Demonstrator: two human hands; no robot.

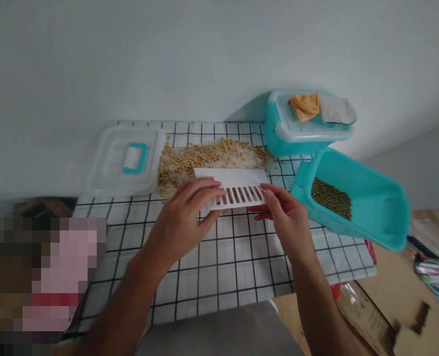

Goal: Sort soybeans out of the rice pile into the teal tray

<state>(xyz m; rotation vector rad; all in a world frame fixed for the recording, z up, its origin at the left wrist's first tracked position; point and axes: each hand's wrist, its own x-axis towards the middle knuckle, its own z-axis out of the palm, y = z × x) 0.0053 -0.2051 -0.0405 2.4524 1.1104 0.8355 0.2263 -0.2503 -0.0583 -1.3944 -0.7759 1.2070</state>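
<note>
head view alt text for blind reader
Left hand and right hand hold a slotted white piece beside yellow beans and pale grains on a checked cloth. Clear lid at left, teal bin of green beans at right.

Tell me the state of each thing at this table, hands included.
Left hand, holding the white slotted piece
Right hand, holding the piece's other end
Front teal bin, open, green beans inside
Back teal bin, lidded, cloths on top
Clear lid, off, lying on the tablecloth
Mixed grains, loose, spread out
</note>
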